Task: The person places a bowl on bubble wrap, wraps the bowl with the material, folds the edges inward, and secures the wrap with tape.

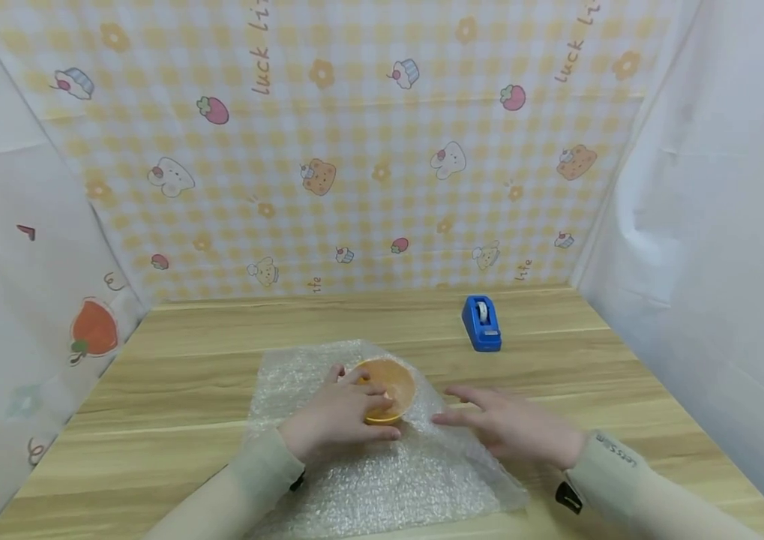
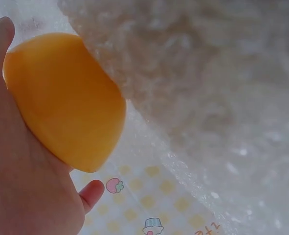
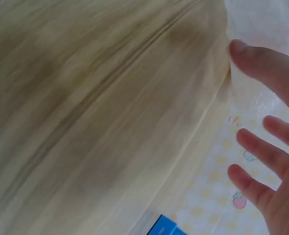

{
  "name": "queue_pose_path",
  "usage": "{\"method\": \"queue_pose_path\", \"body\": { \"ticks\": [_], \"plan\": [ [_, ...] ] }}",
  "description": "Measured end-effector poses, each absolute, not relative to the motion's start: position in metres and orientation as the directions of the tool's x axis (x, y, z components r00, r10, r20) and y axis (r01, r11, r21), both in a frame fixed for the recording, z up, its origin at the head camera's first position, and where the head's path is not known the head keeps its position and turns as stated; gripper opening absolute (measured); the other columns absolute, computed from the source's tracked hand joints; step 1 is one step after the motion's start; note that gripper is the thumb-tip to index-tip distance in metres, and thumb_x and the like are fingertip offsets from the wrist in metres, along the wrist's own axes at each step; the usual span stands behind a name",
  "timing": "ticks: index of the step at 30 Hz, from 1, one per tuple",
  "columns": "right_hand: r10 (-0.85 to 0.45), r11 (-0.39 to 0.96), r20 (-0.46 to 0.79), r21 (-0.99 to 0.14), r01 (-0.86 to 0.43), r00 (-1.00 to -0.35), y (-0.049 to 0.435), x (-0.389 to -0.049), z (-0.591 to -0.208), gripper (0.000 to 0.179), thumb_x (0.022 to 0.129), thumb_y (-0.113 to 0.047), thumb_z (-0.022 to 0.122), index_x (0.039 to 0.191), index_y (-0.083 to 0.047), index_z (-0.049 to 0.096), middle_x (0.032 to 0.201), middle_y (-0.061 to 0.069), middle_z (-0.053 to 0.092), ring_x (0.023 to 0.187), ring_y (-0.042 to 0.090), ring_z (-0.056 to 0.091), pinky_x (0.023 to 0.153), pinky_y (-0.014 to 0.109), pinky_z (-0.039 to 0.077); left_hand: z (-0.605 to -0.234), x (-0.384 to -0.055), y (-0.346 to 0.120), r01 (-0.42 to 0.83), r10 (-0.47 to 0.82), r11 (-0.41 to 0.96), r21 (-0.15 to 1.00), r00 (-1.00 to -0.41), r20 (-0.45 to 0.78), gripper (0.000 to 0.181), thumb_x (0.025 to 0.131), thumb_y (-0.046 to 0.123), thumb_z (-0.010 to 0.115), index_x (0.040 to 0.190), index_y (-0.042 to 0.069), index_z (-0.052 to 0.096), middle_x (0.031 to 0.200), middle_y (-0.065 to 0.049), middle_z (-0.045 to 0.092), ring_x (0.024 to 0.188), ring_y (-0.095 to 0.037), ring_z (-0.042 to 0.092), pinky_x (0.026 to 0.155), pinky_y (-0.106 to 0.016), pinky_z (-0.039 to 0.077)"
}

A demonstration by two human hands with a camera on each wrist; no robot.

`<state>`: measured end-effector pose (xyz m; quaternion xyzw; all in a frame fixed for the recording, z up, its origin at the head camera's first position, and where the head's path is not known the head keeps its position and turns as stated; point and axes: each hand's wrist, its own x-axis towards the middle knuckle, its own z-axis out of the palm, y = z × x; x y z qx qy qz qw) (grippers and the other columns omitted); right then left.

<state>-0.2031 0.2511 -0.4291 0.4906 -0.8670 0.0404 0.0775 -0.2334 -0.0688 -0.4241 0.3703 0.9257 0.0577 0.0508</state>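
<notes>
An orange bowl (image 1: 390, 384) sits on a sheet of bubble wrap (image 1: 382, 484) spread on the table. My left hand (image 1: 337, 418) holds the bowl at its left side, with fingers reaching over the rim into it and the thumb along its near side. The left wrist view shows the bowl's smooth outer wall (image 2: 68, 105) against the palm. Wrap rises along the bowl's right side. My right hand (image 1: 513, 426) is just right of the bubble wrap, fingers spread and fairly straight, fingertips near its right edge. In the right wrist view the thumb (image 3: 261, 66) overlaps the wrap.
A blue tape dispenser (image 1: 481, 324) with a roll of tape stands at the back right of the wooden table (image 1: 172, 375). Patterned yellow-check cloth (image 1: 355, 150) hangs behind the table, and pale cloth (image 1: 712, 225) closes in both sides.
</notes>
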Motion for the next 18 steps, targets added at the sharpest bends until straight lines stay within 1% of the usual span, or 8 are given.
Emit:
{"method": "queue_pose_path", "body": {
  "ticks": [2,4,6,9,11,14,18],
  "plan": [
    [-0.852,0.503,0.186,0.027,-0.864,-0.49,0.248,-0.203,-0.428,0.09,0.072,0.0,0.077,0.145,-0.039,0.042,0.153,0.005,0.034,0.122,0.024,0.053,0.091,0.046,0.05,-0.422,-0.233,-0.069,0.683,0.694,0.717,0.139,-0.718,-0.051,0.072,0.084,0.079,0.039,0.133,0.03,0.06,0.144,0.004,0.048,0.14,-0.027,0.028,0.109,-0.066,0.01],
    [-0.856,0.493,0.201,0.041,-0.869,-0.476,0.245,-0.203,-0.426,0.082,0.074,0.001,0.075,0.142,-0.037,0.048,0.154,0.004,0.032,0.121,0.024,0.053,0.093,0.045,0.049,-0.421,-0.232,-0.069,0.686,0.697,0.714,0.142,-0.715,-0.051,0.07,0.083,0.076,0.047,0.132,0.029,0.061,0.143,0.003,0.049,0.141,-0.029,0.027,0.109,-0.066,0.01],
    [-0.859,0.483,0.219,0.044,-0.874,-0.463,0.242,-0.203,-0.424,0.072,0.076,0.0,0.074,0.137,-0.034,0.055,0.153,0.005,0.035,0.123,0.025,0.052,0.094,0.045,0.048,-0.421,-0.231,-0.069,0.687,0.698,0.713,0.141,-0.714,-0.05,0.07,0.079,0.074,0.057,0.131,0.028,0.062,0.142,0.003,0.051,0.141,-0.03,0.027,0.109,-0.066,0.01],
    [-0.858,0.477,0.228,0.026,-0.879,-0.459,0.239,-0.204,-0.422,0.065,0.076,0.004,0.071,0.131,-0.029,0.062,0.148,0.007,0.043,0.124,0.025,0.051,0.096,0.046,0.047,-0.42,-0.23,-0.07,0.688,0.699,0.712,0.144,-0.713,-0.05,0.071,0.072,0.068,0.068,0.13,0.026,0.063,0.141,0.001,0.052,0.141,-0.032,0.027,0.109,-0.066,0.011],
    [-0.853,0.481,0.228,-0.006,-0.877,-0.47,0.237,-0.204,-0.42,0.064,0.074,0.009,0.067,0.127,-0.027,0.065,0.143,0.006,0.048,0.125,0.025,0.05,0.097,0.047,0.046,-0.42,-0.23,-0.071,0.686,0.697,0.714,0.14,-0.715,-0.051,0.072,0.07,0.066,0.072,0.129,0.026,0.063,0.141,0.001,0.052,0.141,-0.032,0.027,0.109,-0.066,0.011],
    [-0.844,0.485,0.234,-0.051,-0.873,-0.483,0.233,-0.206,-0.418,0.063,0.07,0.013,0.061,0.12,-0.024,0.068,0.137,0.003,0.053,0.124,0.023,0.051,0.097,0.047,0.046,-0.419,-0.229,-0.07,0.685,0.696,0.715,0.141,-0.715,-0.055,0.072,0.07,0.063,0.074,0.13,0.025,0.063,0.141,0.001,0.052,0.141,-0.032,0.027,0.109,-0.066,0.01],
    [-0.838,0.475,0.256,-0.094,-0.875,-0.482,0.227,-0.21,-0.416,0.051,0.072,0.013,0.059,0.111,-0.019,0.069,0.133,0.003,0.057,0.123,0.024,0.052,0.098,0.045,0.045,-0.417,-0.228,-0.07,0.685,0.697,0.714,0.148,-0.714,-0.061,0.073,0.069,0.062,0.075,0.13,0.024,0.063,0.142,0.001,0.051,0.141,-0.032,0.027,0.109,-0.065,0.01]
  ]
}}
